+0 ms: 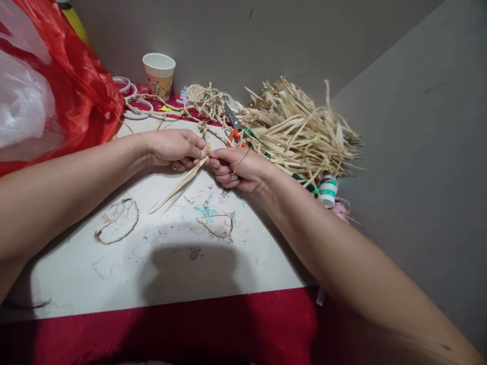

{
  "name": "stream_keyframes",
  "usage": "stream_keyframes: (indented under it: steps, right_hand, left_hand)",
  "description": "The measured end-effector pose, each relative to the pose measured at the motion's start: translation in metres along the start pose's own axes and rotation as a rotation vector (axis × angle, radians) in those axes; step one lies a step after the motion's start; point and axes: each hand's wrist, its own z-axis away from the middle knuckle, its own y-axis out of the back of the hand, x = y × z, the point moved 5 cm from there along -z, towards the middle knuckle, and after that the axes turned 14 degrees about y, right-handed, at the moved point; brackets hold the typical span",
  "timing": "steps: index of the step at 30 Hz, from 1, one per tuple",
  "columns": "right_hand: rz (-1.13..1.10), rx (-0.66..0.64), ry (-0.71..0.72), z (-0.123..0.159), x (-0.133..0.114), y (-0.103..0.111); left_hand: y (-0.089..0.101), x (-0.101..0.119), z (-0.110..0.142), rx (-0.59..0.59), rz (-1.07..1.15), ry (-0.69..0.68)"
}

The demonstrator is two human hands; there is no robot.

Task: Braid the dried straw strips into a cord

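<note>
Fingertips of my left hand [178, 148] and my right hand [238, 166] meet above the white board [125, 276]. Both pinch a pale dry leaf strip [177, 187], whose loose tapered end hangs down to the left. A twisted cord of the same straw-coloured fibre [204, 129] runs up and back from the pinch. How strip and cord join is hidden by the fingers. Just behind my right hand lie scissors [234, 119] with orange and green handles. Beyond them is a large heap of dry leaf strips [300, 126].
A paper cup [162, 76], white rings [139, 109] and coiled cord [207, 99] stand along the back. A red plastic bag [81, 76] fills the left. A white-and-green bottle [327, 191] is at right. A curved cord piece [135, 220] lies on the board; grey walls [418, 126] enclose the back and right.
</note>
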Motion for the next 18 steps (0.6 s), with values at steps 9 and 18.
stream_keyframes:
  steps: [9,18]
  right_hand:
    - [0.195,0.185,0.067,-0.002,-0.001,-0.003]
    - [0.019,0.179,0.092,-0.001,0.002,-0.002]
  left_hand:
    - [0.011,0.008,0.005,0.359,-0.245,0.033]
    - [-0.008,0.028,0.029,0.722,-0.577,-0.192]
